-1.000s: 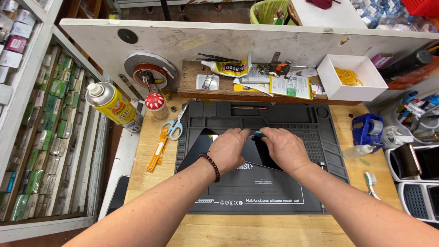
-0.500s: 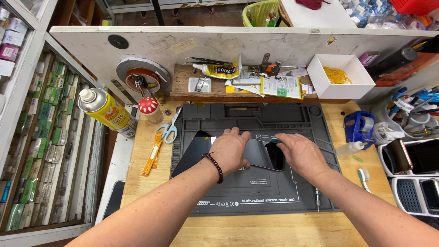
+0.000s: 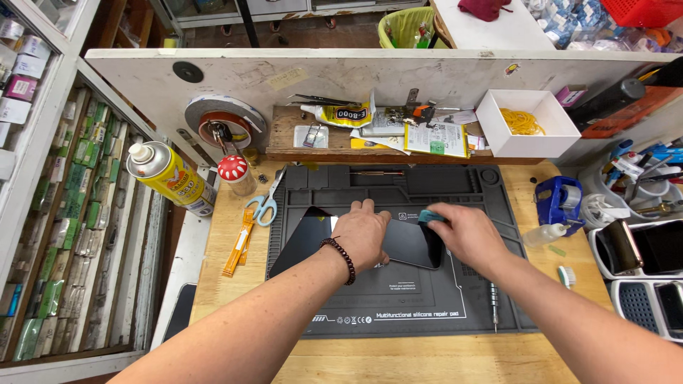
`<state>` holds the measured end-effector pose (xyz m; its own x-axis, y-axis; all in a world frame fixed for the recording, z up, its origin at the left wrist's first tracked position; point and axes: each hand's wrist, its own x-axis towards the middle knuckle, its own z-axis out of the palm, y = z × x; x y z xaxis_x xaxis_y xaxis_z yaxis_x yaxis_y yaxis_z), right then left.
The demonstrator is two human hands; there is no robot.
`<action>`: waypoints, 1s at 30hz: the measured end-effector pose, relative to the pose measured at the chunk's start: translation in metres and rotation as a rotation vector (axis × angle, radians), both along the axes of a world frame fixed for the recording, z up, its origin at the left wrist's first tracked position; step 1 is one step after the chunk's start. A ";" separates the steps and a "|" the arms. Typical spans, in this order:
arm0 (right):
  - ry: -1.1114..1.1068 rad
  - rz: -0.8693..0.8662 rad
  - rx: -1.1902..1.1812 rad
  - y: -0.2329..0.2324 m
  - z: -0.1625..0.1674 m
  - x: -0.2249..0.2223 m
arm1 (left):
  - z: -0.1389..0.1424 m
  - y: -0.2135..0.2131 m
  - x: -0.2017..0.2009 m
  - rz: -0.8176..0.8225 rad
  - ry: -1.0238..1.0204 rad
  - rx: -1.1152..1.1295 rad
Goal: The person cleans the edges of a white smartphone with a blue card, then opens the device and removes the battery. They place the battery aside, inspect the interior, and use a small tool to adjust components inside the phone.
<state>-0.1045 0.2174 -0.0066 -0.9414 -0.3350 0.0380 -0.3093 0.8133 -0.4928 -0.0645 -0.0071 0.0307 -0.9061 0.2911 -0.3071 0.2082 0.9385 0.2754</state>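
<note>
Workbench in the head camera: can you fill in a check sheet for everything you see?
Surface: wooden bench with a dark repair mat on it.
Job's things: flat black panel on the mat; small teal piece at its edge.
Clutter: yellow spray can, scissors, white box of yellow bands, glue tube, blue tape dispenser.
Grippers: left hand presses the panel flat; right hand pinches the teal piece.
Cables: orange flat strips left of the mat.
Surroundings: shelf of small packets at left.
</note>
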 end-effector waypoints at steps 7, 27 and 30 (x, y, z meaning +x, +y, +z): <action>-0.214 -0.055 0.072 -0.003 -0.004 -0.025 | 0.004 -0.003 -0.002 -0.038 0.014 0.038; 0.061 -0.441 -0.070 -0.007 0.033 0.044 | 0.008 -0.020 0.043 0.399 -0.045 0.581; -0.763 -0.709 -0.948 -0.032 0.051 0.050 | 0.011 -0.009 0.048 0.556 0.023 0.734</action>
<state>-0.0546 0.1855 0.0445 -0.7880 0.0772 -0.6108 0.6089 -0.0496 -0.7917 -0.0163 -0.0157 0.0417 -0.9775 -0.0732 -0.1980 -0.2079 0.4964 0.8428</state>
